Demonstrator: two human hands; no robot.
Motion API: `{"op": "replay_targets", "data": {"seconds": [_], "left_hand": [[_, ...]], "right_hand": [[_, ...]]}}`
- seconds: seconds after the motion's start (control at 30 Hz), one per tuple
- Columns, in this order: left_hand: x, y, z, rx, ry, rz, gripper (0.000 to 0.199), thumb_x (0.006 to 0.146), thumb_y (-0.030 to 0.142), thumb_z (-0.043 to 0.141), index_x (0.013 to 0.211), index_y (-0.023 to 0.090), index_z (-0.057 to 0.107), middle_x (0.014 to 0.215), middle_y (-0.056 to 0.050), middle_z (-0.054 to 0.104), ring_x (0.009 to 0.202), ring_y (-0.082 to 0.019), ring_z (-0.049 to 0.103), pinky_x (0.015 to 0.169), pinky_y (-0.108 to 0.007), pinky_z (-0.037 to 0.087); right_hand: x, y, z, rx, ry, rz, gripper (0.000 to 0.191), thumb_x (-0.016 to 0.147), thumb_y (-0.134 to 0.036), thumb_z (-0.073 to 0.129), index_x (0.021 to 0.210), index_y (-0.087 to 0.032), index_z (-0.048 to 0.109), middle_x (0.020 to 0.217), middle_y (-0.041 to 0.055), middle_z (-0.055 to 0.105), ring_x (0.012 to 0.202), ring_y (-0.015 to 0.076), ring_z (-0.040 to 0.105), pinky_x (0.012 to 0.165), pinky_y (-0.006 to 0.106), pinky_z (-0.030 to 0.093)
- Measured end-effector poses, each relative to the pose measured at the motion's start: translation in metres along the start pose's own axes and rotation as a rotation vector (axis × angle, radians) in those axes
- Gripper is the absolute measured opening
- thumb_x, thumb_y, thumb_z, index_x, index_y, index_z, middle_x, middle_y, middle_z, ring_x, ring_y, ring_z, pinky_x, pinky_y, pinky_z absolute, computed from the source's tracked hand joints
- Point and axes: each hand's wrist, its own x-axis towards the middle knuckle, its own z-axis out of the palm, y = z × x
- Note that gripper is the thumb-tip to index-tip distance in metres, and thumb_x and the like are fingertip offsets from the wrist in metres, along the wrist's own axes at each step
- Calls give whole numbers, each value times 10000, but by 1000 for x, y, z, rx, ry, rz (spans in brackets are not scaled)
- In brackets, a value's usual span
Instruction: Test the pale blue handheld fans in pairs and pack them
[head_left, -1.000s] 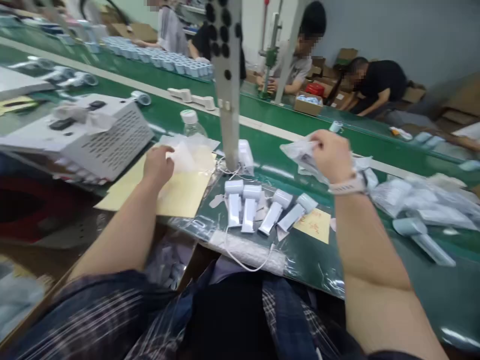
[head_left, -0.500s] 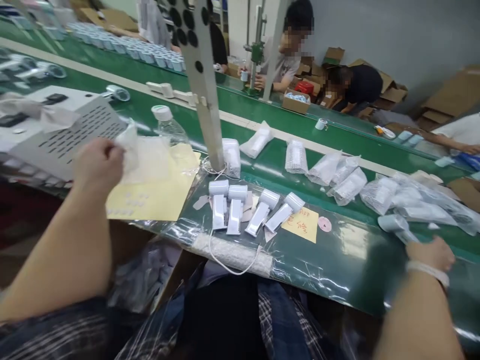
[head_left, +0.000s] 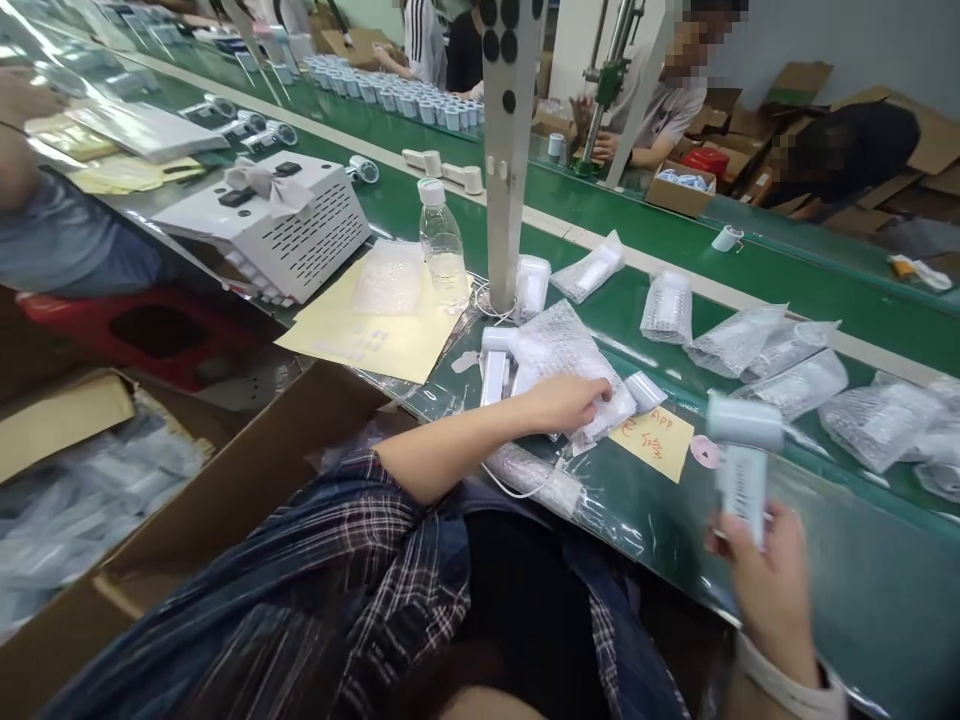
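My left hand (head_left: pixel 564 404) is closed, fingers pinched on a flat bubble-wrap bag (head_left: pixel 561 345). The bag lies over a row of white devices on the bench; one device (head_left: pixel 495 372) shows at its left and the cylinder head of another (head_left: pixel 645 392) at its right, while those between are mostly hidden. To the right, my right hand (head_left: pixel 776 580) grips a white device (head_left: pixel 744 425) by its flat stem. That device is raised above the bench, its cylinder head uppermost and slightly blurred. A yellow note (head_left: pixel 660 445) with red writing lies between the hands.
Several bubble-wrapped devices (head_left: pixel 795 385) lie along the green conveyor. A metal post (head_left: pixel 506 200) rises behind the bag. Leftward are a water bottle (head_left: pixel 444 250), yellow paper (head_left: pixel 412 350) and a slotted metal case (head_left: pixel 300 225). An open carton (head_left: pixel 247 490) stands below left. People work across the line.
My left hand has come from the far left to the middle with the bubble-wrap bag, now over the row. My right hand has lifted a device off the bench and brought it inward.
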Motion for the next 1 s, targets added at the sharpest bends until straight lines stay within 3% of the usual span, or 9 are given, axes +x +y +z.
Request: {"op": "replay_targets", "data": {"seconds": [0.1, 0.2, 0.3, 0.43, 0.57, 0.7, 0.77, 0.87, 1.0], "left_hand": [[6, -9, -2, -135, -46, -17, 273, 852, 97, 602, 1088, 204, 688, 745, 13, 604, 680, -163, 543, 714, -286, 445], [5, -20, -7, -355, -32, -82, 303, 953, 189, 490, 1239, 210, 590, 778, 27, 567, 571, -128, 475, 554, -248, 380], [2, -30, -10, -516, 22, -128, 342, 1030, 269, 410, 1358, 224, 492, 737, 67, 434, 503, -106, 374, 489, -227, 309], [-5, -31, -17, -532, 134, -79, 444, 1021, 169, 429, 1460, 231, 452, 733, 79, 338, 547, -93, 340, 551, -212, 321], [-15, -9, -22, -83, 174, 134, 539, 1017, 124, 427, 1537, 249, 494, 776, 31, 514, 696, -141, 492, 705, -262, 415], [-26, 13, -16, 518, -38, 554, 576, 1000, 65, 483, 1510, 315, 580, 855, -28, 638, 787, -186, 541, 694, -296, 388], [-32, 18, -17, 700, -124, 721, 583, 992, 40, 493, 1501, 308, 593, 847, -38, 649, 776, -192, 535, 665, -310, 374], [-42, 28, -28, 834, -92, 740, 637, 995, 13, 437, 1570, 276, 517, 860, -38, 667, 761, -193, 539, 652, -321, 376], [-71, 56, -47, 576, 0, 694, 617, 1065, 98, 409, 1658, 255, 345, 894, -16, 683, 803, -178, 608, 684, -282, 448]], "right_hand": [[-19, -53, 57, -4, -30, -114, 645, 948, -670, 570, 1331, -150, 576, 1137, 224, 778, 886, 339, 784, 733, 434, 611], [-15, -81, 92, -159, -137, -234, 671, 999, -638, 449, 1387, -117, 619, 1162, 236, 796, 863, 343, 788, 699, 405, 584], [-5, -81, 101, -280, -156, -281, 676, 1036, -586, 419, 1478, -107, 598, 1122, 210, 822, 814, 329, 789, 649, 371, 550], [2, -74, 92, -464, -167, -334, 581, 1042, -499, 465, 1482, -150, 614, 1066, 164, 837, 694, 288, 755, 568, 333, 468], [-3, -90, 83, -625, -159, -434, 495, 1055, -412, 498, 1454, -150, 629, 945, 130, 827, 633, 247, 722, 539, 303, 365], [-4, -116, 73, -654, -239, -509, 393, 1043, -363, 518, 1294, -130, 711, 786, 109, 762, 573, 226, 670, 547, 321, 320], [0, -125, 65, -491, -296, -415, 364, 1020, -431, 541, 1155, -156, 736, 728, 85, 724, 552, 220, 637, 544, 319, 327], [3, -134, 53, 46, -283, -88, 482, 979, -654, 556, 1057, -198, 692, 611, 0, 608, 485, 178, 538, 482, 287, 338], [-17, -158, 44, 809, -536, 98, 675, 855, -820, 689, 1160, -226, 589, 667, -47, 640, 386, 118, 472, 381, 254, 343]]}}
